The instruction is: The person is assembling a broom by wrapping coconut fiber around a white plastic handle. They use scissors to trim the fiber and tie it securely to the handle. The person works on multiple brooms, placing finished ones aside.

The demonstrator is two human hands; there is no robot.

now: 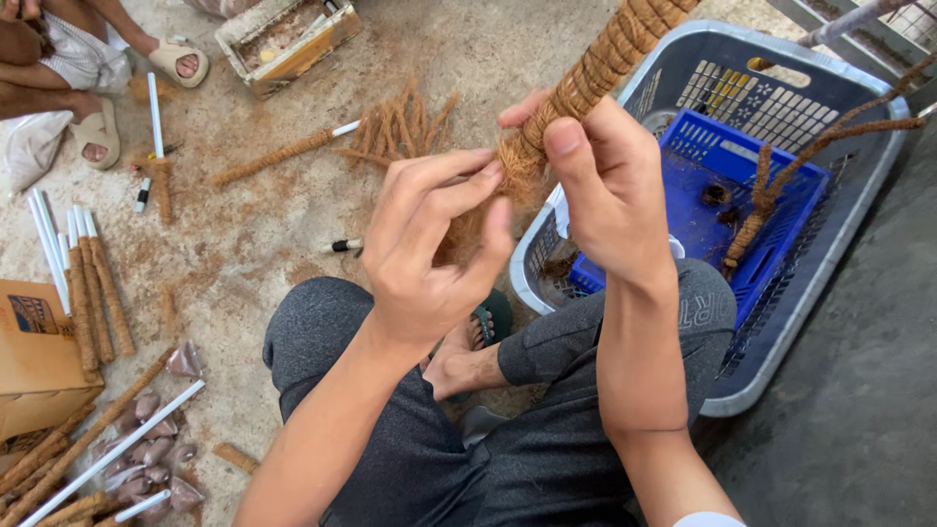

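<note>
**Head view: coir end being worked on a rope-wrapped pole**

Head view, looking down at a seated person's lap and both hands over a concrete floor (244, 234) dusted with brown fibre.

The right hand (610, 195) holds the coir-wrapped pole (595, 68) near its lower end; its grip is closed round the pole, thumb on the near side, fingers behind. The pole runs up and out of frame at top. The left hand (429, 244) is at the frayed fibre end (517, 161) just below the right thumb, with thumb and fingertips pinched partly closed on loose strands. Exactly how many strands it has cannot be told.

Doing this step well, as a judgement: the right hand should keep the last rope turns pressed tight so the winding does not slacken, while the left gathers the stray fibres into one bundle before pulling or tucking. Pull along the pole, not sideways, or the end turns may slip off. Short, firm pinches suit this springy, shedding fibre.

Around them:
- grey laundry basket (830, 283) just right of the knees, with a blue crate (703, 215) inside and bent coir-wrapped pieces (781, 176) lying across it
- finished coir sticks with white tube ends (93, 283) at left, beside a cardboard box (34, 351)
- a bare white tube (117, 449) and small plastic packets (146, 439) at lower left
- a fan of loose coir sticks (400, 127) on the floor ahead
- another person's sandalled feet (98, 137) at top left, well apart
</note>
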